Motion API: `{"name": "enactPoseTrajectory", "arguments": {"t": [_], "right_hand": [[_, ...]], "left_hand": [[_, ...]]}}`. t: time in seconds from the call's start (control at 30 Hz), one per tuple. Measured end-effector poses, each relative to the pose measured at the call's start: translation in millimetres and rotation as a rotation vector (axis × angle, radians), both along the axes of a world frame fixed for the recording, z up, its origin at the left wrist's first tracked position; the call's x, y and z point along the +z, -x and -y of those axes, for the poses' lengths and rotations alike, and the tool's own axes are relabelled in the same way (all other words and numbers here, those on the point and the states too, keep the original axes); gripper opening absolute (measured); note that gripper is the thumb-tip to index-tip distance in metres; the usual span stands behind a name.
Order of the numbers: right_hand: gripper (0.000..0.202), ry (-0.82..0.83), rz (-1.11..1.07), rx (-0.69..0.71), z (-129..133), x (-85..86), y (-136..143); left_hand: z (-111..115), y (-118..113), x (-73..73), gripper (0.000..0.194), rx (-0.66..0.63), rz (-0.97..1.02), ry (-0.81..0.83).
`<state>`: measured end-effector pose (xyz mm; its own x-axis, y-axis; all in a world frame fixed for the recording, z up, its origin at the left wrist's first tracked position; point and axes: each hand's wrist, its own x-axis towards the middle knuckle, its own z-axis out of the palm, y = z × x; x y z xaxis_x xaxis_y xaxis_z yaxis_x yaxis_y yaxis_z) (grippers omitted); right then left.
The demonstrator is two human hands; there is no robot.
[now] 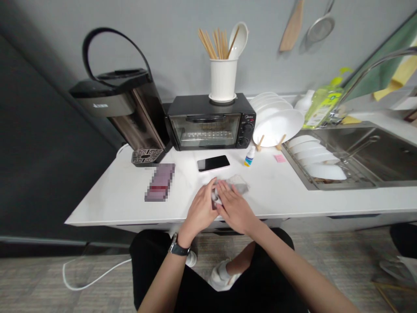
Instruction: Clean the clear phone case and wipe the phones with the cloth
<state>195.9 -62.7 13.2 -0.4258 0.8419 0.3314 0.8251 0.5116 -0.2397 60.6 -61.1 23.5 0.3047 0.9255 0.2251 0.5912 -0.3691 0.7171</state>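
Note:
Near the counter's front edge, my left hand (201,208) and my right hand (235,208) come together around a crumpled, clear and whitish wrapper (240,184). My left fingers curl along its left side, while my right fingers press over its top. Part of the wrapper sticks out beyond my right fingers; the rest is hidden under them. Just behind my hands lies a phone (213,163) with a dark screen. A small white bottle with a blue and yellow label (249,156) stands upright right of the phone. A pink slip (279,158) lies farther right.
A black toaster oven (208,104) carries a white utensil holder (223,78). To the left stand a tall dispenser (140,117) and a blurred purple item (160,181). Racked plates (276,126), a soap bottle (322,104) and a sink (387,148) are at right.

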Motion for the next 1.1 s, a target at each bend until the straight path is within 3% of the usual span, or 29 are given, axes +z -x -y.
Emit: {"name": "enactPoseTrajectory", "arguments": {"t": [0.1,0.23,0.47,0.7,0.83,1.0,1.1], "right_hand": [[0.044,0.036,0.015,0.115,-5,1.8,-7],[0.045,0.045,-0.048,-0.045,-16,-1.6,-21],[0.052,0.097,-0.113,0.090,-1,3.9,9],[0.050,0.139,-0.075,0.046,-4,6.3,-31],[0.050,0.100,-0.110,-0.092,-7,-0.5,-23],[0.059,0.149,-0.108,0.170,-1,1.7,-10],[0.050,0.153,-0.103,0.045,-4,2.1,-29]], "left_hand": [[-3,5,-0.6,0.077,0.003,0.037,0.015],[-7,7,0.8,0.079,-0.051,0.107,0.044],[-12,7,-0.9,0.078,-0.056,0.170,0.097],[-14,5,1.6,0.081,-0.046,0.196,0.119],[-15,4,0.8,0.085,-0.044,0.168,0.108],[-16,5,-0.4,0.082,-0.041,0.127,0.133],[-16,4,1.0,0.082,-0.047,0.114,0.131]]}}
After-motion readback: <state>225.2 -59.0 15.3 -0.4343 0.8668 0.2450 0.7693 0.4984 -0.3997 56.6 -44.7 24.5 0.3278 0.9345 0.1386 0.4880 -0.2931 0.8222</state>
